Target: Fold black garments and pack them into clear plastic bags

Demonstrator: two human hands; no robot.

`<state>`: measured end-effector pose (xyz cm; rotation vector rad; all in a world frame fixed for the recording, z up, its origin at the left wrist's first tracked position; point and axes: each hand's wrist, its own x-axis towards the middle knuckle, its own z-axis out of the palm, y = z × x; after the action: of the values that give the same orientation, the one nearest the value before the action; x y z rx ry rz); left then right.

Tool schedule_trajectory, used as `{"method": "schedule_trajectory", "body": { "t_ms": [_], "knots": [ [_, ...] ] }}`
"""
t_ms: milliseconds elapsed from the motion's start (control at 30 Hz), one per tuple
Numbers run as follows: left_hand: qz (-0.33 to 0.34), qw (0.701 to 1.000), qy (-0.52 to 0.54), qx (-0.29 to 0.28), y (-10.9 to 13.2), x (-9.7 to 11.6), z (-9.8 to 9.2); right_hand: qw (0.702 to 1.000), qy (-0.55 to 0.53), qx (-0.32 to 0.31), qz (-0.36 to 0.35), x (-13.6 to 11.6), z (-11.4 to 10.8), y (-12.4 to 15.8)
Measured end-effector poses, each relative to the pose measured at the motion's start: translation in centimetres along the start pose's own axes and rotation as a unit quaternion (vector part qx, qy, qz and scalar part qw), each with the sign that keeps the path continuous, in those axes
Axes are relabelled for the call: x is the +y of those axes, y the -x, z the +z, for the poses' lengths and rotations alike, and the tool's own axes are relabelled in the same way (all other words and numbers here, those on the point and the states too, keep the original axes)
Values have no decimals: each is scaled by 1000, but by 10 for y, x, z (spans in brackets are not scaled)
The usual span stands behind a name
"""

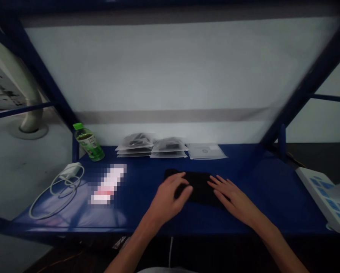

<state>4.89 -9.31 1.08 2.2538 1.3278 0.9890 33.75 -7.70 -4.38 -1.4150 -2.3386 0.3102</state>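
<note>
Although the bottle (88, 143) label is illegible, the open left hand (170, 199) and right hand (234, 199) rest apart, unclamped, on the black cloth (198, 187).

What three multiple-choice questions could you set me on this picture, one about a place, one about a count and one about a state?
1. Where is the bottle?
A) At the back left of the blue shelf
B) Inside a drawer
C) On the floor

2. How many piles of plastic bags sit along the back of the shelf?
A) Two
B) Three
C) Five

3. How do the hands meet the black item?
A) The left hand and right hand both rest on it
B) They lift it clear of the shelf
C) Neither touches it

Answers:
1. A, since it stands beyond the white cable, near the left upright.
2. B, since two bulkier piles and a flatter one sit side by side.
3. A, since the fingers of both hands lie on it while it stays on the shelf.
</note>
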Motion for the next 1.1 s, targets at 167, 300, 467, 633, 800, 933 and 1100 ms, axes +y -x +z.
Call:
{"method": "schedule_trajectory", "body": {
  "t_ms": [167, 300, 467, 633, 800, 933, 1100],
  "knots": [
    [-226, 964, -134, 33, -1, -26, -21, 1000, 3, -15, 11, -4, -1, -2],
    [-249, 958, -137, -41, 0, -37, -18, 1000, 0, -9, 8, -8, 1, -3],
    [-254, 966, -56, -5, -5, -45, -19, 999, -34, 12, 26, -8, -3, 0],
    [-255, 963, -37, 75, -22, -47, -30, 997, -2, 40, 72, 7, -11, 7],
    [-159, 980, -42, 117, -33, -14, -2, 994, 28, 55, 87, 22, -7, 15],
    [-15, 996, -84, 37, -20, 9, 40, 994, 30, 58, 84, 24, -3, 18],
    [45, 994, -79, -67, 8, 17, 60, 994, 17, 75, 78, 26, -1, 17]
  ]
}}
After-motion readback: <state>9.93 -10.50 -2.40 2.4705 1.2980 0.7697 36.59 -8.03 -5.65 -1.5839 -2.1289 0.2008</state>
